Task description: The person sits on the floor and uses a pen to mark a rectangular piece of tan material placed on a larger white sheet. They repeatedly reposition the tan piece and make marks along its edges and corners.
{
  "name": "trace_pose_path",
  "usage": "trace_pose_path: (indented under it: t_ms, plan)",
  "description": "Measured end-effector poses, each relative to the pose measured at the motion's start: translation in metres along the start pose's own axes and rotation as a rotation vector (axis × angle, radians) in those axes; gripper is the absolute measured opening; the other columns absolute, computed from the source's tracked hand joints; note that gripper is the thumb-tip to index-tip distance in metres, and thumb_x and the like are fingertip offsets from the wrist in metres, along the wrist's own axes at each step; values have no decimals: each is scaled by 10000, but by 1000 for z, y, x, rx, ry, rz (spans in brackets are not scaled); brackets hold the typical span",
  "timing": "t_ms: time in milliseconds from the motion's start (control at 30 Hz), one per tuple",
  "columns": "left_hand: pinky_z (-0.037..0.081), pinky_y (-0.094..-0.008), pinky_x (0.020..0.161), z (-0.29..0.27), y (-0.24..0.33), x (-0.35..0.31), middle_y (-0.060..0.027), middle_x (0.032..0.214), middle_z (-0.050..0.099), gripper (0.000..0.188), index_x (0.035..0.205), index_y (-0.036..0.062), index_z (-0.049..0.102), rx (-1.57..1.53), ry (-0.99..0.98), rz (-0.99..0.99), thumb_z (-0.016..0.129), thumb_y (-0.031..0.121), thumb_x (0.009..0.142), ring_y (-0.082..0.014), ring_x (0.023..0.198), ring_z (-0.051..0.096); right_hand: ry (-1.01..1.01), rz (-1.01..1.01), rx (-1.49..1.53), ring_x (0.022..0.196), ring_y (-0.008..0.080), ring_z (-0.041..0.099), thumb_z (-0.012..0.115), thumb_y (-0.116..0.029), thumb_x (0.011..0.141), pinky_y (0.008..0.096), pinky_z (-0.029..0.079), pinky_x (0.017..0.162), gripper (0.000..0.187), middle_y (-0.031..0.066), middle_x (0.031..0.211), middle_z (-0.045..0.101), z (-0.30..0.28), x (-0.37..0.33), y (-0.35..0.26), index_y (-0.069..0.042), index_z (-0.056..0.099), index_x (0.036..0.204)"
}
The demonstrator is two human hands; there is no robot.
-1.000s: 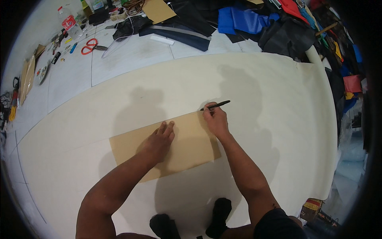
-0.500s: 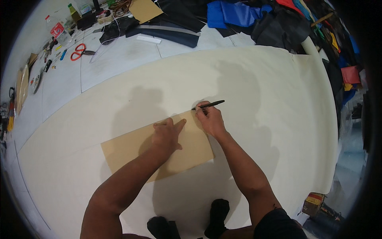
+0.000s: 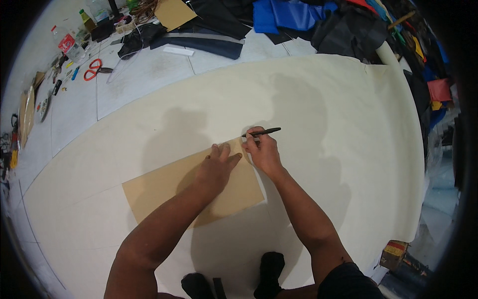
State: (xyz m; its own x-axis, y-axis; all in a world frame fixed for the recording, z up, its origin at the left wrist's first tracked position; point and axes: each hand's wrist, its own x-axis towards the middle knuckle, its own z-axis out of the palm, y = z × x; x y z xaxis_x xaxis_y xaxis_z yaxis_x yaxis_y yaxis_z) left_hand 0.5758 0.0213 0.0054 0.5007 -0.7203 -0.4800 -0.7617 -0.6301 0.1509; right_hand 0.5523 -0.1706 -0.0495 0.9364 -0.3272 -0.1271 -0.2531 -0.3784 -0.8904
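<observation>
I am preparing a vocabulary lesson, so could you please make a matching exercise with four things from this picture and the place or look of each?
Things:
1. pen
2. scissors
3. left hand
4. bottle

Places or looks:
A. resting on the brown card
B. clear, with a red cap
C. held in the right hand
D. red-handled, on the white floor

Right pairs: 1-C, 2-D, 3-A, 4-B

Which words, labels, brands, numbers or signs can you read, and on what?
Clear bottle, red label: pale marks, too small and blurred to quote.
Red and yellow box, lower right: any print is too small to read.
Tan sheet and black pen: no lettering I can make out.
</observation>
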Motion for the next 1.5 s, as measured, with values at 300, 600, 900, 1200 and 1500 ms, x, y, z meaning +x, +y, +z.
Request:
trace_pose_path:
  t_ms: [300, 600, 900, 1200, 1500]
  plan:
    - [382, -631, 1137, 8, 20, 8, -191, 1678, 162, 1049, 1586, 158, 320, -142, 35, -52, 698, 711, 777, -556, 1471, 253, -81, -446, -391, 890, 335, 687, 635, -97, 944, 404, 563, 773, 234, 141, 1073, 691, -23, -18, -9, -64, 607, 1174]
    - [356, -657, 1136, 8, 30, 6, -178, 1680, 152, 1060, 1564, 165, 351, -46, 19, -142, 738, 714, 745, -582, 1476, 198, -369, -366, -563, 1024, 343, 667, 702, -123, 903, 437, 564, 854, 297, 124, 1151, 673, -60, -85, 2, -65, 613, 1181]
    - [391, -655, 1111, 3, 31, 9, -163, 1673, 159, 1025, 1541, 163, 362, -49, -12, -147, 754, 684, 751, -570, 1475, 211, -473, -512, -605, 984, 343, 670, 618, -109, 901, 445, 572, 778, 305, 117, 1191, 648, -81, -119, 12, -82, 583, 1203]
    - [384, -649, 1119, 2, 30, 7, -167, 1676, 151, 1019, 1550, 148, 346, -63, -3, -129, 744, 671, 771, -573, 1474, 212, -522, -466, -673, 975, 303, 712, 716, -85, 865, 399, 625, 733, 322, 106, 1153, 680, -94, -145, 14, -79, 613, 1170]
    - [364, -673, 1120, 6, 27, 7, -205, 1660, 198, 1026, 1526, 114, 400, -126, 40, -123, 777, 645, 733, -591, 1467, 207, -576, -430, -602, 876, 288, 718, 729, -59, 833, 386, 621, 698, 306, 97, 1100, 692, -97, -140, -3, -64, 629, 1122]
